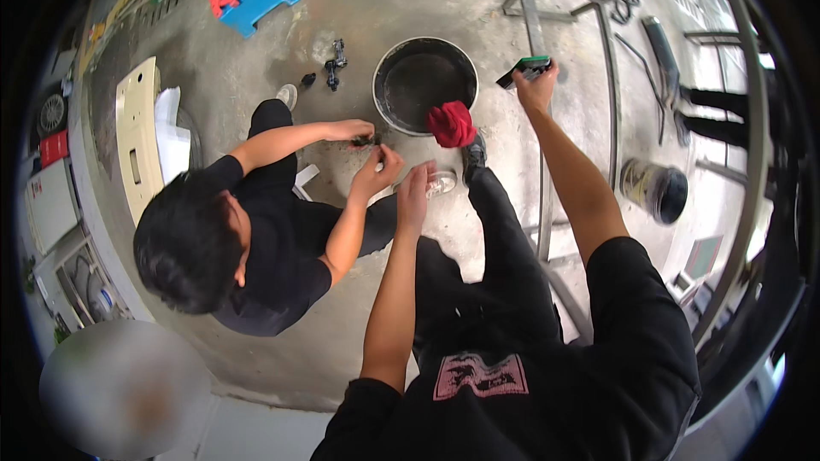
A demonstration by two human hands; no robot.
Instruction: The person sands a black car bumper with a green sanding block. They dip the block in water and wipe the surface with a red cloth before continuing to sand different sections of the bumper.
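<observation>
Dark, green-edged object held aloft on the right

The right hand grips the dark, green-edged object at its right end, fingers closed about it—the exact finger placement is too small to tell. The object is above the floor, between the black basin and the metal frame. Its long axis runs roughly crosswise, the free end pointing left and slightly toward the wearer, basin-side. It looks light and stiff, probably smooth enough to slip; whether it is fragile is unclear. Opposite long edges seem the best hold. The left hand—fingers straight and close together, apparently empty—is near the co-worker's hands.
</observation>
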